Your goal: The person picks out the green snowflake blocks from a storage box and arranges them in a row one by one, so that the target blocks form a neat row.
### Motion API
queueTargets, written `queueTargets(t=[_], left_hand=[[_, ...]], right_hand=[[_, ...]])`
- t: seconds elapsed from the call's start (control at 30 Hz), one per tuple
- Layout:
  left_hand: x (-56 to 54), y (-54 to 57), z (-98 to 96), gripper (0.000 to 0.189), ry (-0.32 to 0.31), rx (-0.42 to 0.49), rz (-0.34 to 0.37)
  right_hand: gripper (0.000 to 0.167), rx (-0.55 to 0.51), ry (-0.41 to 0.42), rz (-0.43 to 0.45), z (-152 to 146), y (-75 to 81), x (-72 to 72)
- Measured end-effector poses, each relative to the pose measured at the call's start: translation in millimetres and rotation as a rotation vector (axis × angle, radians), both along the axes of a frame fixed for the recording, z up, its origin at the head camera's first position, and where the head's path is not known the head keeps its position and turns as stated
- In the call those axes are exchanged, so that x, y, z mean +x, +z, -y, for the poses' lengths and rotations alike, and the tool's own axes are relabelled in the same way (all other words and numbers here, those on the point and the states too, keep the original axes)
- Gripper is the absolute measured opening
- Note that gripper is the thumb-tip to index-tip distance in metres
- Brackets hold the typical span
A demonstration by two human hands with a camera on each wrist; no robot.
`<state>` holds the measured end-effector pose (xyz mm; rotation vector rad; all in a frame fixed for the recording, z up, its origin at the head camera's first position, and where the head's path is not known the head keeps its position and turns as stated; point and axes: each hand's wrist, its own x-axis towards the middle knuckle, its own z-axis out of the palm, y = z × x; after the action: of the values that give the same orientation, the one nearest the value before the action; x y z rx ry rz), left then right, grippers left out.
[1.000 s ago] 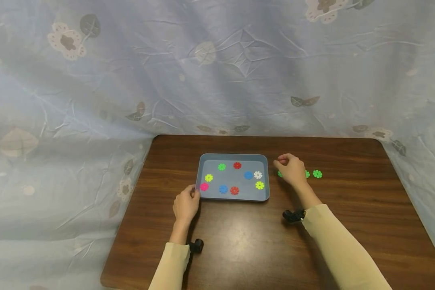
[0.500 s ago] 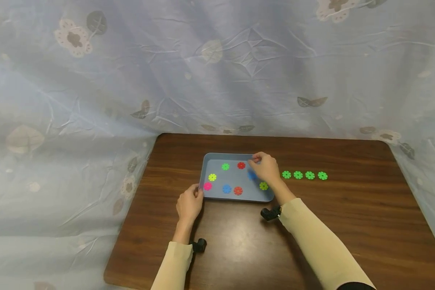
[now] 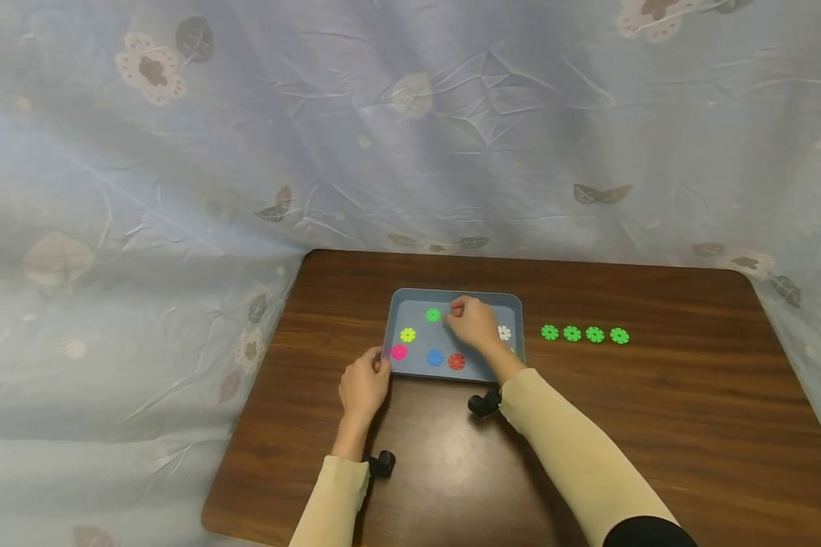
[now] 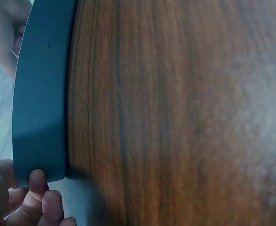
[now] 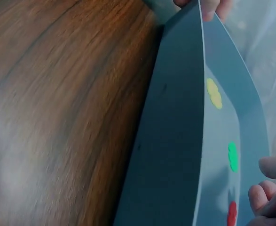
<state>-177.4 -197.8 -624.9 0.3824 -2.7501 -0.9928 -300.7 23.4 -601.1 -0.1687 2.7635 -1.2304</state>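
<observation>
My left hand (image 3: 365, 386) grips the near left corner of a shallow grey-blue tray (image 3: 417, 372); in the left wrist view a fingertip (image 4: 38, 179) presses the outer wall. Reaching over the tray, my right hand (image 3: 475, 324) has its thumb and fingers bent and apart, with nothing visible between them. It is close to a green snowflake-shaped disc (image 3: 433, 314), and in the right wrist view a red disc (image 5: 232, 214) lies beside its fingers. Also in the tray are a yellow disc (image 3: 407, 334), a pink one (image 3: 399, 351), a blue one (image 3: 435, 357), another red one (image 3: 456, 361) and a white one (image 3: 505, 333).
Right of the tray, several green discs (image 3: 572, 333) lie in a row on the brown wooden table (image 3: 684, 395). A patterned pale curtain (image 3: 356, 152) hangs behind the table and along its left side.
My right hand has moved left from the green row, across the tray's right side, towards the green disc inside. The left hand keeps its grip on the tray's corner.
</observation>
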Motion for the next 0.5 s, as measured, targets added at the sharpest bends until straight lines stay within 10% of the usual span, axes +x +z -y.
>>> queueTargets(t=[0.5], left_hand=[[1.1, -0.5, 1.0, 0.028, -0.013, -0.004, -0.009]], right_hand=[[0.040, 0.085, 0.020, 0.048, 29, -12.5, -6.0]])
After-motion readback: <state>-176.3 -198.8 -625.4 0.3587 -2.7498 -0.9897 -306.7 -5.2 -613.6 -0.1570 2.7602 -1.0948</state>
